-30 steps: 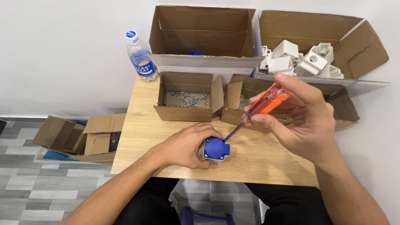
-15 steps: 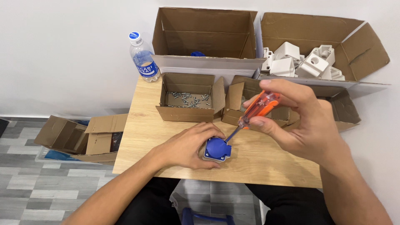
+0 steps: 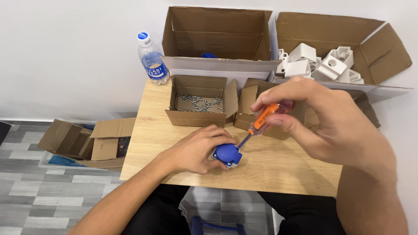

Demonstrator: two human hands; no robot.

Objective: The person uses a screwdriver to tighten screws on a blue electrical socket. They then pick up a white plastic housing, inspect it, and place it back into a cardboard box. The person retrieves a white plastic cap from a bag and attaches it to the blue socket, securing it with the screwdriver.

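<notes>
The blue socket [image 3: 227,154] lies on the wooden surface [image 3: 283,167] near its front edge, the left hand [image 3: 198,150] curled around it. The right hand [image 3: 324,126] grips an orange screwdriver [image 3: 263,119], its tip meeting the socket's top. Just behind stands a small box of screws [image 3: 198,104], a bottle [image 3: 152,61] at the far corner.

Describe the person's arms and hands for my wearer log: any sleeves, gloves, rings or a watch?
Both forearms are bare up to the frame's edge, with no sleeves showing. The left hand and right hand wear no gloves, and no ring, watch or wristband is visible. Below, dark trousers cover the lap.
</notes>
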